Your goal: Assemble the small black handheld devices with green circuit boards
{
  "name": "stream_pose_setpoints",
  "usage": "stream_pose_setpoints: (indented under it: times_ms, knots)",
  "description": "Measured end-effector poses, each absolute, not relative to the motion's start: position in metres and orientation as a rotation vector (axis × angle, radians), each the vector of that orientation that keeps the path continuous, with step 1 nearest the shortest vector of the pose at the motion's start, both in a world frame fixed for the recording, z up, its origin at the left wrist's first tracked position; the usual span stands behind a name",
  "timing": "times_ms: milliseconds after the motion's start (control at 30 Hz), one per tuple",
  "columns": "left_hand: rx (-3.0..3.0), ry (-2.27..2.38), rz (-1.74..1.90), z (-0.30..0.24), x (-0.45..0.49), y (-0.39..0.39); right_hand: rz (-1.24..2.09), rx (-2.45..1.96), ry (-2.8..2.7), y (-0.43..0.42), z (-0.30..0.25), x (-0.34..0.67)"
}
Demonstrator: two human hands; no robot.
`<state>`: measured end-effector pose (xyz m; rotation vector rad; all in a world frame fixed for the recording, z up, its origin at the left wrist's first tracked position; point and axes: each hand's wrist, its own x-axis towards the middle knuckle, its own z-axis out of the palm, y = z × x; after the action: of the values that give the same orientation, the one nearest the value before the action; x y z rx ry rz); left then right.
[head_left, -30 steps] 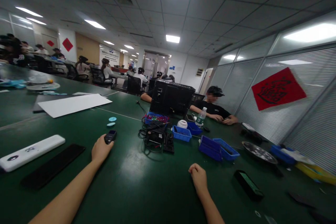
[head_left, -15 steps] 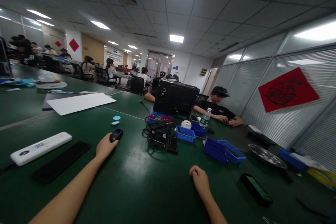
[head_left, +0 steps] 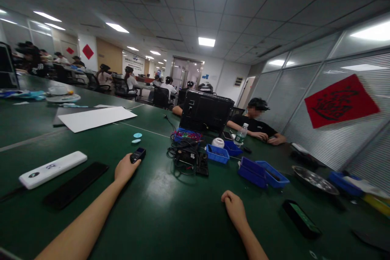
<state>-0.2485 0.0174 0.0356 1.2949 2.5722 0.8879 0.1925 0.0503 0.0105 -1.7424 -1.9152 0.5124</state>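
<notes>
My left hand lies on the green table with its fingers wrapped round a small black handheld device with a little screen. Two small light-blue discs, one above the other, lie just beyond the device. Loosely curled into a fist, my right hand rests on the table farther right, with nothing visible in it. The black soldering-station-like box with tangled cables sits between and beyond my two hands.
Left of my left arm lie a long white device and a black flat strip. Blue bins, a bottle, a metal tray and a black-green device stand at right. A monitor and a seated person are beyond.
The whole view has shifted slightly, so things appear a little farther right. Both hands keep their poses, and my left hand still holds the device.
</notes>
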Motion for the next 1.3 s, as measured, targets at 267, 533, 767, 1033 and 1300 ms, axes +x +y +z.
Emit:
stream_pose_setpoints:
  times_ms: [267, 533, 767, 1033, 1300]
  knots:
    - [1.306, 2.562, 0.829, 0.041, -0.243, 0.013, 0.551, -1.762, -1.895, 0.050, 0.011, 0.193]
    - [1.623, 2.324, 0.713, 0.041, -0.217, 0.006, 0.562, -1.696, -1.895, 0.050, 0.010, 0.195]
    - [1.865, 2.059, 0.725, 0.039, -0.171, -0.007, 0.593, -1.722, -1.877, 0.049, 0.010, 0.193]
    - [2.034, 1.918, 0.786, 0.026, -0.125, -0.017, 0.527, -1.726, -1.905, 0.048, 0.012, 0.191]
    - [2.058, 1.768, 0.828, 0.016, -0.058, -0.014, 0.531, -1.728, -1.885, 0.042, 0.016, 0.185]
